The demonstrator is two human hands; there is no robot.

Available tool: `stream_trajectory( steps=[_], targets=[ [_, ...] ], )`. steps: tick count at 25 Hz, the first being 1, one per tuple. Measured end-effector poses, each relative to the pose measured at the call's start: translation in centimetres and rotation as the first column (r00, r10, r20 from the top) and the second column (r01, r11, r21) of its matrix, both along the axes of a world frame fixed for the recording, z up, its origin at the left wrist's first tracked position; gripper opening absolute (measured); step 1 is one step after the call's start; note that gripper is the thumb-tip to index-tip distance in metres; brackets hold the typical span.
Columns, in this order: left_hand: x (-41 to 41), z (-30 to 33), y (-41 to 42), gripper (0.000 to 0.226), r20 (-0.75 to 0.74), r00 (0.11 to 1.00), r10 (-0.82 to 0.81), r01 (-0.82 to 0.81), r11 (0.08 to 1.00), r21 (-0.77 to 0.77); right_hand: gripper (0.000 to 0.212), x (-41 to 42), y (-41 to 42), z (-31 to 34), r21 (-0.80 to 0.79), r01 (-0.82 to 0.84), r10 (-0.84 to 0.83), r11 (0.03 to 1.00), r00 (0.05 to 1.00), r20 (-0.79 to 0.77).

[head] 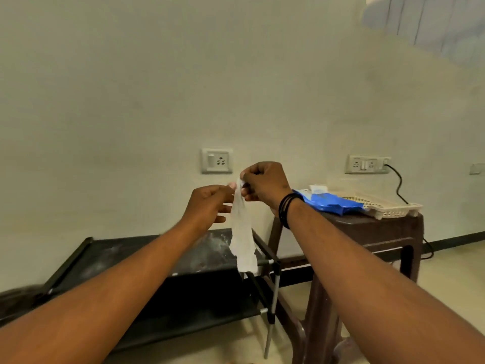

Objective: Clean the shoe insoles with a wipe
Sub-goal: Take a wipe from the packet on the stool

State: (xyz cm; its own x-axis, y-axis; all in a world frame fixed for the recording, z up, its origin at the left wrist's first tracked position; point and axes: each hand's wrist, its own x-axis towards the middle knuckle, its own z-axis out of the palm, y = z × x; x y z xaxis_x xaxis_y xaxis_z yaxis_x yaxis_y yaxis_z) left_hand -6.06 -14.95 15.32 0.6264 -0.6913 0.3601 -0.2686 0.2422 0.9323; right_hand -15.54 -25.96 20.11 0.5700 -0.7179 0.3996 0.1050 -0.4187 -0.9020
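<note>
Both hands were raised in front of the wall, close together, and between them hung a white wipe (242, 232). The right hand (263, 185) had its fingers curled and pinched the top edge of the wipe, and the left hand (207, 206) pinched the same top edge from the other side with thumb and forefinger, while its other fingers were spread out loosely. The wipe was hanging down long and narrow, still partly folded, in the air above the black shoe rack (147, 258). A black band (287, 208) was around the right wrist. To the right stood a brown plastic stool (367, 248), and on its top lay a blue packet (332, 200) beside a white perforated tray (388, 204). Two sockets (217, 161) were on the wall, and a black cable (399, 182) was plugged in the right one. No insoles could be seen.
</note>
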Motion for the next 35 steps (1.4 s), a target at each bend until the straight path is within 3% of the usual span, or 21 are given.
stream_trajectory(
  steps=[4,9,14,20,26,32,35],
  targets=[
    [2.3,-3.5,5.3,0.001,0.066,0.996,0.056,-0.062,0.994,0.088,0.005,2.9,4.3,-3.8,0.007,-0.055,0.055,0.998,0.995,-0.083],
    [5.4,-7.1,9.7,0.014,0.005,0.984,0.181,-0.177,0.956,0.232,0.005,4.0,8.1,-9.2,0.123,-0.088,0.100,0.989,0.991,-0.094],
    [5.7,-11.3,11.8,0.014,0.083,0.993,0.087,-0.113,0.911,0.397,0.011,3.6,10.7,-13.7,0.169,-0.099,0.126,0.981,0.979,-0.160],
    [4.3,-13.4,13.4,0.013,0.090,0.996,-0.022,-0.025,0.873,0.488,0.041,2.5,13.3,-19.4,0.237,-0.224,0.293,0.945,0.903,-0.314],
    [3.4,-15.8,14.1,0.012,-0.139,0.980,0.143,-0.069,0.896,0.438,0.024,1.4,15.0,-23.1,0.564,-0.295,0.426,0.771,0.897,-0.114],
    [3.6,-18.8,13.5,0.008,-0.190,0.913,0.360,-0.251,0.865,0.435,0.015,1.9,15.0,-26.1,0.532,-0.150,0.331,0.833,0.907,-0.262],
    [3.1,-22.4,13.0,0.011,-0.038,0.940,0.339,-0.258,0.779,0.571,0.026,1.2,13.7,-29.7,0.453,-0.056,0.277,0.890,0.855,-0.438]
  ],
)
